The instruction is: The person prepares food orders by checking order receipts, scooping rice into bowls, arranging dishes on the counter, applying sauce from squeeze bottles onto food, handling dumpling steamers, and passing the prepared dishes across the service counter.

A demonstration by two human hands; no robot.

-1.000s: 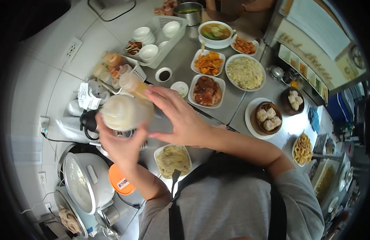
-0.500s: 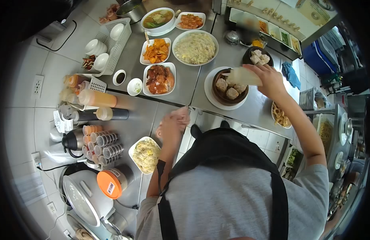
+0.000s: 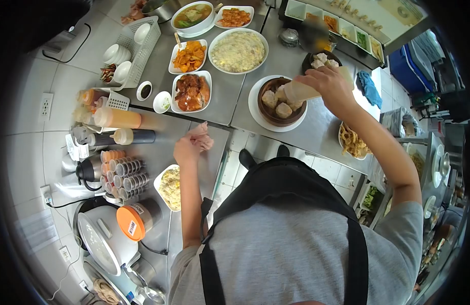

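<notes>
My right hand [image 3: 330, 87] is closed around a pale squeeze bottle [image 3: 305, 91], tilted with its nozzle end over a round steamer [image 3: 282, 122] of dumplings [image 3: 284, 110]. A white plate [image 3: 256, 113] lies under that steamer. Behind my right hand is a second, dark steamer with dumplings [image 3: 324, 59]. On the left, my left hand [image 3: 187, 151] grips a crumpled pink cloth [image 3: 202, 137] on the metal counter, near a white dish of fried rice [image 3: 170, 188].
Bowls of soup [image 3: 193, 16], rice [image 3: 238, 51] and glazed meat [image 3: 192, 92] stand at the back. Squeeze bottles [image 3: 118, 118], lidded cups [image 3: 125, 175] and an orange-lidded tub [image 3: 130, 223] line the left. Noodles [image 3: 352, 142] sit at right.
The view has swung toward the right counter. My right hand has carried a bottle over to the steamer and tilted it. My left hand has moved onto the pink cloth.
</notes>
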